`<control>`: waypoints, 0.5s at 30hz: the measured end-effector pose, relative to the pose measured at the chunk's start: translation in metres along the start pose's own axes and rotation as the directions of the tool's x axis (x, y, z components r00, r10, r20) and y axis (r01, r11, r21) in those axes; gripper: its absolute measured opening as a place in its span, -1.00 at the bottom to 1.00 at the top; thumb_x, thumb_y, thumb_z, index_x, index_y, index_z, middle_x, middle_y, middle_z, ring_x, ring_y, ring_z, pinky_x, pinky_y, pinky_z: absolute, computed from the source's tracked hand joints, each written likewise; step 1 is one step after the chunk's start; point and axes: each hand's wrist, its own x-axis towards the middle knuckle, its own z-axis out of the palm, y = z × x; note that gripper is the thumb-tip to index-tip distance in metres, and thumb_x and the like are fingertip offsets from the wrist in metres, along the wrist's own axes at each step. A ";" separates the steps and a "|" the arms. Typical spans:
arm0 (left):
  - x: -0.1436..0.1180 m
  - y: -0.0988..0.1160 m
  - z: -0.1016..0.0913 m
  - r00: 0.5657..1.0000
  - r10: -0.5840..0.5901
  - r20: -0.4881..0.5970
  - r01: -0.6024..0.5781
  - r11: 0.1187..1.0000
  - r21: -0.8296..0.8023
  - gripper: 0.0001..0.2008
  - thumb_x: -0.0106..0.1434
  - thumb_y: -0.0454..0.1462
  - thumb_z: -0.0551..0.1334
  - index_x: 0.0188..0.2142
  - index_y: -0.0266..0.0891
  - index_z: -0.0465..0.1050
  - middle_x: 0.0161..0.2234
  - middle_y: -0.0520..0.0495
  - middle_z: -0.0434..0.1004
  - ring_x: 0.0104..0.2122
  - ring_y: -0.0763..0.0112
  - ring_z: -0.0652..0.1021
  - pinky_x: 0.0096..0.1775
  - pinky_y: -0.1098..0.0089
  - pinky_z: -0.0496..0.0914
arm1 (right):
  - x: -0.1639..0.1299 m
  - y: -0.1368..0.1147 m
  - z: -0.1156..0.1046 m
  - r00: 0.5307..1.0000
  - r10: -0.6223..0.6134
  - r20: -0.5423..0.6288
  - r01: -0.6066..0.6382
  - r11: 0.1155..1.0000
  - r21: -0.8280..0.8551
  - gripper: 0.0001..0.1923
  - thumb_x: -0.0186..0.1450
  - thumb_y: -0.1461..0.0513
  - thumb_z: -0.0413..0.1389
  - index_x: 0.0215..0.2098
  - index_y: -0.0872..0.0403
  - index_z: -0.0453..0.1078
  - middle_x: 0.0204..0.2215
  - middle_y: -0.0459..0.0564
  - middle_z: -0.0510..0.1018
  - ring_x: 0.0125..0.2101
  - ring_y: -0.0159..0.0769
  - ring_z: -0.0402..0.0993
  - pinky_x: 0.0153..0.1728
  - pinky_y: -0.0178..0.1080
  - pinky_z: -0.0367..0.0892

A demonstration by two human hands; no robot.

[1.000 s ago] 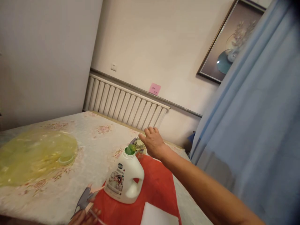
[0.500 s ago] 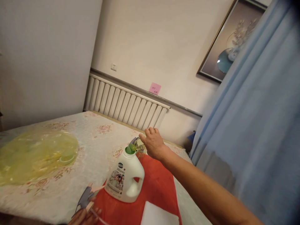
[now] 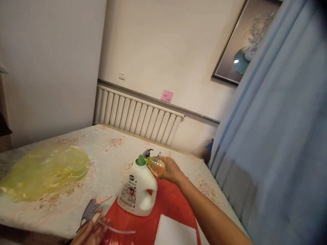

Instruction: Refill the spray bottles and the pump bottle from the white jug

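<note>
A small clear bottle (image 3: 156,165) with yellowish contents is held in the right hand (image 3: 170,170), whose fingers are wrapped about its lower body. The bottle is carried above the red cloth (image 3: 173,204), just right of and behind the white detergent jug (image 3: 138,192). Its long axis is tilted close to level, the neck end pointing left toward the jug's green spout (image 3: 140,160), to which it is very near; whether the two touch cannot be told. A dark pump fitting (image 3: 147,152) is seen just behind the spout.

The jug stands upright on the red cloth, handle to the right, label facing the camera.

The left hand (image 3: 89,233), at the bottom edge and partly cut off, is loosely closed on a grey-and-pink spray head (image 3: 92,210), from which a thin clear tube (image 3: 120,231) runs rightward over the cloth.

A white sheet (image 3: 175,233) lies on the cloth's near end. A yellow plastic bag (image 3: 43,172) lies well apart to the left on the floral tabletop (image 3: 107,153).
</note>
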 end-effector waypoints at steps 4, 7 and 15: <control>-0.021 0.018 0.046 0.985 0.131 0.111 -0.135 0.990 0.028 -0.61 0.05 -0.42 0.39 -0.11 -0.10 0.56 -0.30 -0.01 0.70 -0.28 0.28 0.68 -0.21 0.34 0.62 | -0.038 0.004 0.020 1.000 0.014 -0.026 -0.008 0.979 0.203 -0.42 0.02 0.17 0.33 0.01 -0.04 0.36 -0.22 -0.11 0.55 -0.28 -0.20 0.47 -0.30 -0.24 0.34; -0.045 0.030 0.092 0.957 0.234 0.174 -0.247 0.968 0.054 -0.61 0.08 -0.41 0.39 -0.08 -0.14 0.54 -0.30 -0.02 0.69 -0.30 0.31 0.67 -0.23 0.35 0.62 | -0.070 0.005 0.037 0.997 0.040 -0.064 -0.018 0.949 0.315 -0.38 -0.04 0.21 0.36 0.00 0.01 0.36 -0.19 -0.08 0.55 -0.26 -0.19 0.49 -0.27 -0.23 0.36; -0.081 0.032 0.166 0.883 0.308 0.353 -0.371 0.920 0.125 -0.60 0.12 -0.26 0.42 -0.03 -0.14 0.50 -0.35 -0.02 0.67 -0.30 0.28 0.65 -0.24 0.34 0.62 | -0.139 0.009 0.053 0.985 0.109 -0.131 -0.035 0.883 0.469 -0.53 -0.02 0.28 0.29 -0.13 -0.01 0.37 -0.21 -0.04 0.53 -0.20 -0.10 0.46 -0.10 -0.10 0.34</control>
